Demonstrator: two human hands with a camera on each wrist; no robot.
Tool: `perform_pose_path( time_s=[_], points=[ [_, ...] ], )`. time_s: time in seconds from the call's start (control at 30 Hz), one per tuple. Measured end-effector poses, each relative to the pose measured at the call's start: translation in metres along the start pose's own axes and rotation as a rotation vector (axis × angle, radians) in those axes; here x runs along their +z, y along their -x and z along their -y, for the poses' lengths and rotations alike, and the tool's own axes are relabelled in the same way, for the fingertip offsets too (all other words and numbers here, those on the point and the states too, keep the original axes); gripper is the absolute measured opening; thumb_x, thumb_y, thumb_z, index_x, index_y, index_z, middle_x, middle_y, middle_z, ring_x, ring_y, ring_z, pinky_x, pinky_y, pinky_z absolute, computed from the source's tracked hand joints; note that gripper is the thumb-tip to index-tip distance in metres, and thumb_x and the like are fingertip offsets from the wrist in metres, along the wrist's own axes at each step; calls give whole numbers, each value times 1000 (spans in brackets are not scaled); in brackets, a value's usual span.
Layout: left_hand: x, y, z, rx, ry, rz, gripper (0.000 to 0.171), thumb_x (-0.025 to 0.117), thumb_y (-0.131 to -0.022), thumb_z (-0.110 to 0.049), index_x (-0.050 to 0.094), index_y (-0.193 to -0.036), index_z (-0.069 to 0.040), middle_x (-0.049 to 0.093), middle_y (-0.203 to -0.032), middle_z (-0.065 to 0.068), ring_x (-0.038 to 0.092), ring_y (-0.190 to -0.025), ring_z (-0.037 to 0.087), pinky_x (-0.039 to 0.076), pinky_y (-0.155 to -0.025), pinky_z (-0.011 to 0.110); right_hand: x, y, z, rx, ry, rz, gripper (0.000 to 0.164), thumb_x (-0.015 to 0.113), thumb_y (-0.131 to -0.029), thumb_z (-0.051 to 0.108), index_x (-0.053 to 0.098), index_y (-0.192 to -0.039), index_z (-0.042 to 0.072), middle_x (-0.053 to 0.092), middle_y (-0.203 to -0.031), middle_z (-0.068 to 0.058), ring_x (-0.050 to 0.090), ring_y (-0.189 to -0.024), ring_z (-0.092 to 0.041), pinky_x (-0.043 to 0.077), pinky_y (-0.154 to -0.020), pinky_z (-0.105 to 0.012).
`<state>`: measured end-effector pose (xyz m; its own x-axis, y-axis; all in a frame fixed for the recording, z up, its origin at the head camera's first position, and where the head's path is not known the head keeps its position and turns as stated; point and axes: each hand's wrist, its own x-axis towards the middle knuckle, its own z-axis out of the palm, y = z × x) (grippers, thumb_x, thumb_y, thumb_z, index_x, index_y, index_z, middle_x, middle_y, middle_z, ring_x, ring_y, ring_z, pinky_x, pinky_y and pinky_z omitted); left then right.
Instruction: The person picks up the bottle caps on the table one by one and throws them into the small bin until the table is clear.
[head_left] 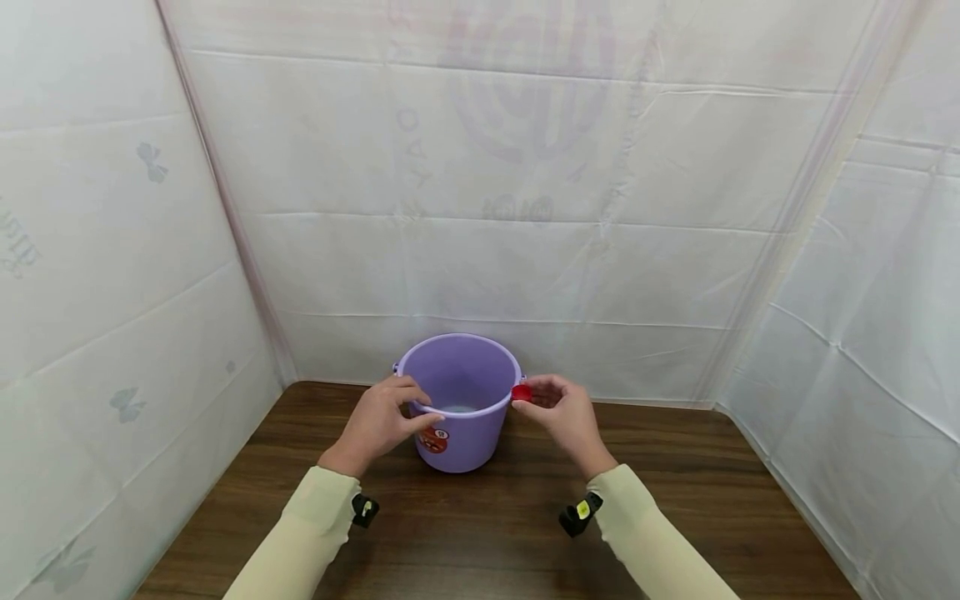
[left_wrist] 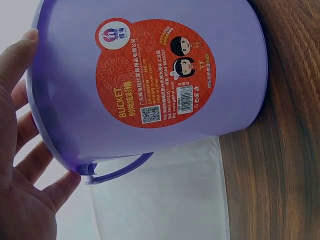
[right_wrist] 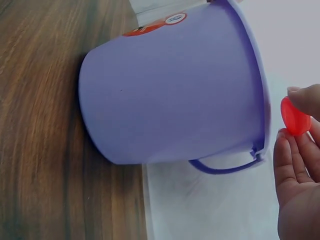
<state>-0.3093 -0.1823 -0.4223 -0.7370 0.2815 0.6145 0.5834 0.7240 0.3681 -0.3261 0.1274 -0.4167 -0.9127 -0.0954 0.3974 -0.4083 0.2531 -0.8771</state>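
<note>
A purple plastic bucket [head_left: 468, 442] stands upright on the wooden table. My left hand [head_left: 375, 423] grips its near-left rim, with the thumb on the outer side and the fingers over the edge. In the left wrist view a red label [left_wrist: 155, 75] with printed text faces the camera. My right hand [head_left: 572, 421] pinches a small round red cap-like piece [head_left: 521, 392] between thumb and fingers, just beside the right rim. The right wrist view shows this red piece [right_wrist: 296, 118] apart from the bucket wall. Only a small part of the bucket's bottom shows.
The bucket's purple handle [left_wrist: 125, 169] hangs down on its far side. Dark wood tabletop [head_left: 660, 475] spreads around the bucket. White sheeting [head_left: 465, 275] rises behind the table and along both sides. A black wrist camera [head_left: 581, 514] sits at each cuff.
</note>
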Motion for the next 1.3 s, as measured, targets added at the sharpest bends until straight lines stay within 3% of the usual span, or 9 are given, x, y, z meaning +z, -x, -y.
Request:
perform_pose_path(
  time_s=[0.47, 0.77, 1.0, 1.17, 1.3],
  points=[
    [1, 1, 0, -15, -4, 6, 22, 92, -75, -37, 77, -83, -23, 66, -87, -12, 64, -83, 19, 54, -71, 29, 15, -16, 16, -7, -25, -6, 36, 92, -74, 7, 75, -106, 5, 77, -104, -16, 75, -94, -24, 60, -80, -23],
    [0, 0, -1, -37, -7, 30, 22, 90, -77, -39, 77, -84, -23, 66, -87, -12, 65, -84, 21, 54, -71, 29, 26, -25, 18, -41, -21, -11, 32, 91, -75, 7, 76, -103, 5, 78, -102, -14, 75, -89, -20, 60, -78, -23],
    [1, 0, 0, -30, -6, 24, 21, 90, -78, -39, 77, -84, -23, 66, -87, -11, 65, -83, 20, 54, -72, 29, 31, -29, 19, -24, -15, -32, 33, 91, -76, 7, 76, -105, 5, 77, -104, -13, 75, -93, -25, 60, -80, -23],
    [0, 1, 0, -16, 1, 15, 21, 91, -77, -38, 77, -84, -23, 67, -87, -11, 64, -83, 19, 54, -71, 29, 33, -30, 24, -6, -21, -30, 38, 90, -77, 6, 75, -111, -1, 76, -111, -20, 74, -100, -34, 59, -82, -21],
    [-1, 0, -1, -9, -2, 9, 22, 91, -76, -38, 77, -84, -24, 67, -87, -12, 61, -82, 13, 54, -71, 28, 36, -33, 19, -6, -41, -29, 38, 90, -76, 7, 75, -111, 1, 76, -111, -19, 74, -101, -33, 59, -83, -23]
  ],
)
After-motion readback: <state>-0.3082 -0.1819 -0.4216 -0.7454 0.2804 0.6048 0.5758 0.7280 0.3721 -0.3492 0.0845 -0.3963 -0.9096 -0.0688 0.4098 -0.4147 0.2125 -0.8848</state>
